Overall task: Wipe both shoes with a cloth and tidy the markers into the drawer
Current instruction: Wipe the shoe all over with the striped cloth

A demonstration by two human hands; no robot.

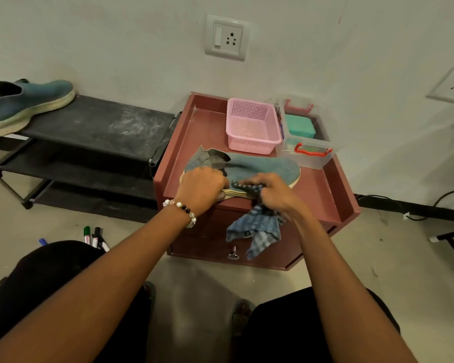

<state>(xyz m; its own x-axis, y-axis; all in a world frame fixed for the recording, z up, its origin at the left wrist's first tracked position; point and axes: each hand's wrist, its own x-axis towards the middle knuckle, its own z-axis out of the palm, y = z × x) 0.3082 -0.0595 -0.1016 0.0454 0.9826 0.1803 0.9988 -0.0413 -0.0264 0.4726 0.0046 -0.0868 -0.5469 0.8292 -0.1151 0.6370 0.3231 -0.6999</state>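
The left hand (202,187) is gripping the shoe's (260,167) heel, fingers curled; the right hand (270,191) is pinching the cloth (257,229) against its sole. Hard rubbing could be dragging the shoe off the cabinet (323,184) edge under those fingers.

A pink basket (252,125) sits at the back of the reddish cabinet's top tray (333,184), and just to its right is a clear box (303,132) with red latches and a teal block (299,125) inside. Left of the cabinet stands a black rack (102,127), its top shelf dusty. A socket (227,37) with a switch is on the wall above; another socket (452,86) is on the far right, with a black cable (446,197) below it.
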